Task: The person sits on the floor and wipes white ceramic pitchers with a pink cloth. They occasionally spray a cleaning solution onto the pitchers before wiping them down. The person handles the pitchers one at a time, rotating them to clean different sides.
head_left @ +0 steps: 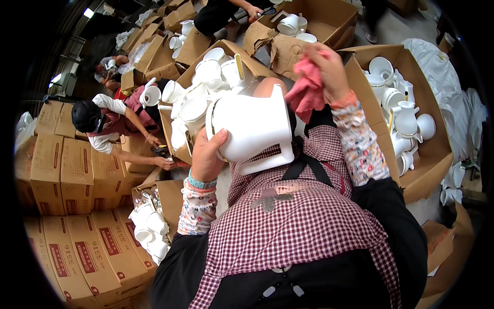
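Observation:
In front of my lap I hold a large white jug [252, 126], tipped on its side, with a thin gold line near one end and its white handle toward me. My left hand [206, 154] grips the end with the gold line, thumb on the outside. Up to the right, my right hand [327, 69] is closed on a crumpled pink cloth [307, 90], just apart from the jug. Close beyond the held jug, a cardboard box is piled with similar white jugs [208, 72], some with gold handles.
An open box [419, 177] of white jugs stands at the right, beside white plastic sheeting [437, 77]. Another open box [329, 26] lies ahead. Closed cartons [77, 170] are stacked at the left. A co-worker [116, 116] bends over there; another person's hand [253, 13] shows at the top.

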{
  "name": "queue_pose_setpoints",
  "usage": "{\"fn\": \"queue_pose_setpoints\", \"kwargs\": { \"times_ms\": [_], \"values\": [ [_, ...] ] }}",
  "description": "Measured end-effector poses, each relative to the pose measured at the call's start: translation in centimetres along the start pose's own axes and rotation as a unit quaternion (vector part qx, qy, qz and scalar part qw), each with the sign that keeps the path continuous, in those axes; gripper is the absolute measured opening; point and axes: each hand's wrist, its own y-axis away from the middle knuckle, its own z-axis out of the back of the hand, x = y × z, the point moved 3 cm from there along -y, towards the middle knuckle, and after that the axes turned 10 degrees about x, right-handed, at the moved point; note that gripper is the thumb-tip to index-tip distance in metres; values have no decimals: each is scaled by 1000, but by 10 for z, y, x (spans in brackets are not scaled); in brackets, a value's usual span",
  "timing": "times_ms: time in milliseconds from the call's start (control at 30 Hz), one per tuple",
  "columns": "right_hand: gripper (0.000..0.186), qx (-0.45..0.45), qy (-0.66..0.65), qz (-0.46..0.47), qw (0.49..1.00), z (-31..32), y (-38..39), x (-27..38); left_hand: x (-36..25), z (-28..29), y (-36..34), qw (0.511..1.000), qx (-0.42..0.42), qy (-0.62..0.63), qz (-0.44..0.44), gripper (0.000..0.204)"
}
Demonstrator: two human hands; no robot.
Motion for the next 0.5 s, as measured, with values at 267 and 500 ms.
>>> {"fn": "queue_pose_setpoints", "kwargs": {
  "times_ms": [267, 500],
  "values": [
    [29, 67, -114, 69, 989, -53, 88, 21, 29, -24, 19, 994, -108, -19, -30, 38],
    [35, 36, 300, 87, 949, -58, 106, -30, 54, -27, 24, 982, -108, -142, -57, 27]
  ]
}}
